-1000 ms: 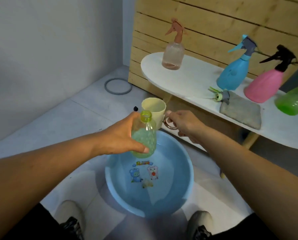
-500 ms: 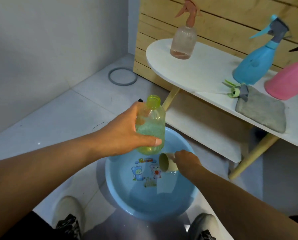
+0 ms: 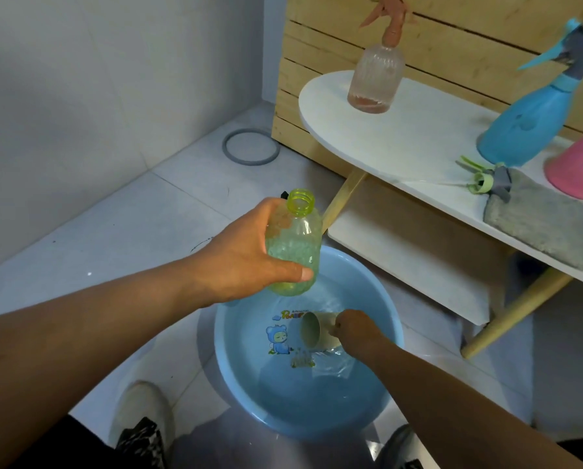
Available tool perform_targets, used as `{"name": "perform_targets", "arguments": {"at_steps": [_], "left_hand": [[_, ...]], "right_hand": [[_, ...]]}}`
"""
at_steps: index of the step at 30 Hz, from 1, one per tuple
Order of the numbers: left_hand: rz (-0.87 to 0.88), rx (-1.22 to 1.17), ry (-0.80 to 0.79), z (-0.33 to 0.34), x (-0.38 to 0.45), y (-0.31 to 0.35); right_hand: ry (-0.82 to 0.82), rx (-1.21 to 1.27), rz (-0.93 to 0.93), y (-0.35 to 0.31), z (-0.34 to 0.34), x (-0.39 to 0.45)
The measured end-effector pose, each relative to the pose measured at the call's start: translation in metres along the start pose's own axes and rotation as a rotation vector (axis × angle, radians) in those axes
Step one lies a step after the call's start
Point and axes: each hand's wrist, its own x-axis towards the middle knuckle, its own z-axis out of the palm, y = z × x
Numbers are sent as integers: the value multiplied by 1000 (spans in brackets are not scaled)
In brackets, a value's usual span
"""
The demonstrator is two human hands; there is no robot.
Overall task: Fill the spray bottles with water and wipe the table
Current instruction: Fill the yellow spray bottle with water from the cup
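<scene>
Gripping the green bottle (image 3: 291, 243) around its body, the left hand (image 3: 239, 257) holds it upright and uncapped over the basin's (image 3: 393, 319) rim at about 11 o'clock, thumb across the front, fingers wrapped behind. The right hand (image 3: 352, 328) is down inside the basin, fingers curled round a cream cup (image 3: 313, 333) tipped on its side with its mouth toward 9 o'clock, partly dipped in the water. The basin sits on the floor between the person's shoes. On the white tabletop (image 3: 418, 137) at 1 to 3 o'clock stand a clear bottle (image 3: 376, 81), a blue bottle (image 3: 527, 120) and a pink bottle (image 3: 579, 167), cut off by the frame edge. A loose green spray head (image 3: 486, 179) lies just beside a grey cloth (image 3: 540, 221).
</scene>
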Motion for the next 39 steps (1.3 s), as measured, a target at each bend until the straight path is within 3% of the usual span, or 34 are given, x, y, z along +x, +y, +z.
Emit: {"name": "perform_targets", "arguments": {"at_steps": [6, 9, 27, 39], "left_hand": [[-31, 38, 20, -8, -1, -2], [-45, 75, 32, -11, 0, -4], [-29, 163, -57, -18, -10, -17], [64, 172, -53, 2, 2, 0]], "right_hand": [[-86, 535, 70, 11, -16, -12], [-97, 677, 59, 8, -26, -26], [365, 796, -232, -7, -221, -158], [549, 824, -341, -24, -240, -191]]}}
